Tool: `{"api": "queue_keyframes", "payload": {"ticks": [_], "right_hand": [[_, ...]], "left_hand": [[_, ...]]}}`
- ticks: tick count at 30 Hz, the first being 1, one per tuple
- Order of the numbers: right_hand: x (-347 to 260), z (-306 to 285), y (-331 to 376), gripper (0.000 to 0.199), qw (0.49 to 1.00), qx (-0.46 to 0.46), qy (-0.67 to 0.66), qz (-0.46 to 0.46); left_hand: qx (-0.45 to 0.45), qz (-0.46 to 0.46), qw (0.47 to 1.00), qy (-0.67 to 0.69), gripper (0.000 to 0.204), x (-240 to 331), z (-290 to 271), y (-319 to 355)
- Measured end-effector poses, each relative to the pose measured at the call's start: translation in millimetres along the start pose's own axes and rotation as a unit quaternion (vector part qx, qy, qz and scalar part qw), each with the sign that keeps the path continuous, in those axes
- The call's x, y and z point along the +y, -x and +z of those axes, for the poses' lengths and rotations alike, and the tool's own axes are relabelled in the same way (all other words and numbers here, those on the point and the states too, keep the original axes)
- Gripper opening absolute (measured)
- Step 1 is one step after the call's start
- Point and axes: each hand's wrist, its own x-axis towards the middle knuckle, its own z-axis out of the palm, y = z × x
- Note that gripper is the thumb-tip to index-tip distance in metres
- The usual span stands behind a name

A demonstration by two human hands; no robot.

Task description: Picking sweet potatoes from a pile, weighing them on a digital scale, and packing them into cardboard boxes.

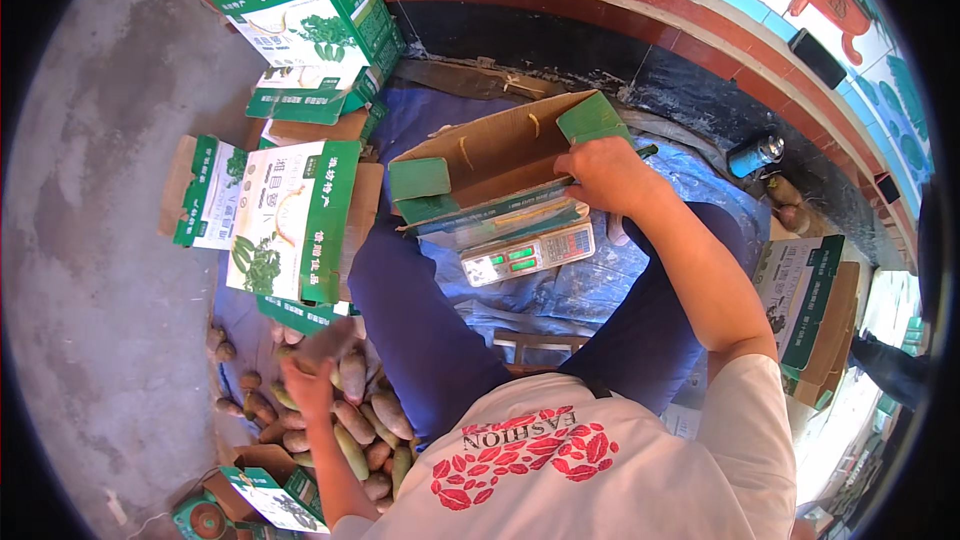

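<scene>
In front of me an open cardboard box (490,165) with green end flaps stands on a digital scale (528,255) with lit green displays, between my knees. My right hand (612,175) is closed on the near right edge of this box. Down at the left, my left hand (308,385) is closed on a long brownish radish (330,340), both smeared by motion. It is just above a heap of radishes (352,420), some green, some brown with soil, lying beside my left leg. The bottom of the box is hidden by its near wall.
White-and-green cartons (290,220) are stacked at the left, more cartons (300,30) behind them. Another carton (800,300) stands at the right. A blue sheet (600,285) covers the floor under me. A blue can (755,155) and a few roots (790,215) lie by the tiled wall.
</scene>
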Motion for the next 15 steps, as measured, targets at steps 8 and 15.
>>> {"api": "queue_keyframes", "payload": {"ticks": [8, 15], "right_hand": [[1.0, 11.7, -1.3, 0.016, 1.000, 0.013, 0.003, -0.010], [-4.0, 9.8, -2.5, 0.018, 1.000, 0.005, 0.001, -0.013]], "left_hand": [[0.122, 0.139, 0.953, 0.241, 0.052, 157.5, -58.5, -68.6], [-0.114, 0.228, 0.933, 0.253, 0.059, 272.8, 3.7, -85.4]]}}
